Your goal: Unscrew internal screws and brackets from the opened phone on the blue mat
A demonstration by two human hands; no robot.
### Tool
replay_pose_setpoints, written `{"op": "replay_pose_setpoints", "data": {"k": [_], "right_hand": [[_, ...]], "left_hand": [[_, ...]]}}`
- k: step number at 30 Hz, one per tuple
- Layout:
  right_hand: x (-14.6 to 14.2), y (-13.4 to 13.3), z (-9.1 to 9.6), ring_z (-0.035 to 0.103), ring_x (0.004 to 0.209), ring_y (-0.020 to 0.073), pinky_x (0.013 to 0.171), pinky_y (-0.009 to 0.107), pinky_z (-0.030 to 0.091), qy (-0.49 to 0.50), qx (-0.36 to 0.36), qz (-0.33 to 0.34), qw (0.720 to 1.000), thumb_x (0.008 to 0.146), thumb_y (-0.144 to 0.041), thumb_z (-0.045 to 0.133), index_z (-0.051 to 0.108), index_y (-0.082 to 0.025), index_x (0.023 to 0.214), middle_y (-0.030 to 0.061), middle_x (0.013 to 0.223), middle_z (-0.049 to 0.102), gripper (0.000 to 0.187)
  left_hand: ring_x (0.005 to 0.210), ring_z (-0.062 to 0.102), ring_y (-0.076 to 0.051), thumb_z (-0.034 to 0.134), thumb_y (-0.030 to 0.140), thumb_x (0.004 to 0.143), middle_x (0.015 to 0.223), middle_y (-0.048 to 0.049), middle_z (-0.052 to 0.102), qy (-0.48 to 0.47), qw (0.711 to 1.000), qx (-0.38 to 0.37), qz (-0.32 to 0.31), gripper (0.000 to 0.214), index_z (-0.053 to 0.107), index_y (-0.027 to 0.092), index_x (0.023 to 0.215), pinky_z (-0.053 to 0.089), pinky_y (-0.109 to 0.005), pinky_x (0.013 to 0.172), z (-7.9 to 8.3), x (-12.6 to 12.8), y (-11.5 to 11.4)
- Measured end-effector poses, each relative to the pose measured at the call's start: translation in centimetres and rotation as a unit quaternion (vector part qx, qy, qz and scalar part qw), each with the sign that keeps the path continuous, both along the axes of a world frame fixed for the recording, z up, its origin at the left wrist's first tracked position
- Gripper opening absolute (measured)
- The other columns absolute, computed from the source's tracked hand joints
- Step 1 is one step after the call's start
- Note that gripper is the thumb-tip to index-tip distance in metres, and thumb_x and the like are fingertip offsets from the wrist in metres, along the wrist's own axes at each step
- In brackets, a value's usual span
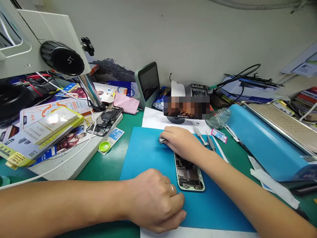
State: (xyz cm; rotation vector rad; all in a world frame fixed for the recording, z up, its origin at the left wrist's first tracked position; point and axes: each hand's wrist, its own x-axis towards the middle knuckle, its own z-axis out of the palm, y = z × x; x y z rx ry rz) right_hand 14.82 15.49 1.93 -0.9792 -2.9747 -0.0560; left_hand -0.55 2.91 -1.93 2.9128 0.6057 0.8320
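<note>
An opened smartphone [189, 175] with a pale green frame lies on the blue mat [146, 148], its inner boards and parts showing. Over its upper end is my right hand [182, 142], fingers closed on a small screwdriver [161, 140]; only its grey metal end shows at the fingertips. My left hand [158, 201], with a ring on one finger, rests as a fist on the mat at the phone's lower left. Whatever its fingers may hold is hidden. Beyond my right wrist lie two more slim screwdrivers [211, 142] [200, 136].
At left, a microscope [61, 58] on a metal post overhangs boxes and another opened phone [106, 120]. A glass jar [219, 118], a small packet [219, 135] and a blue-sided machine [267, 142] stand at right. A grey-green screen device [148, 84] is behind the mat.
</note>
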Motion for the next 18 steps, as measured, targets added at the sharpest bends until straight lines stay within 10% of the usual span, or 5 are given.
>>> {"op": "replay_pose_setpoints", "data": {"k": [18], "right_hand": [[-0.76, -0.86, 0.32, 0.057, 0.078, 0.0202, 0.065, 0.034, 0.026, -0.025, 0.022, 0.007, 0.999, 0.098, -0.013, 0.062, 0.072, -0.016, 0.092, 0.0069, 0.088, 0.07, 0.012]], "left_hand": [[0.044, 0.05, -0.015, 0.056, 0.029, 0.099, 0.058, 0.0012, 0.057, 0.027, 1.0, -0.009, -0.003, 0.026, 0.061, 0.018, 0.075, 0.029, -0.037, 0.04, 0.05, 0.07, 0.03]]}}
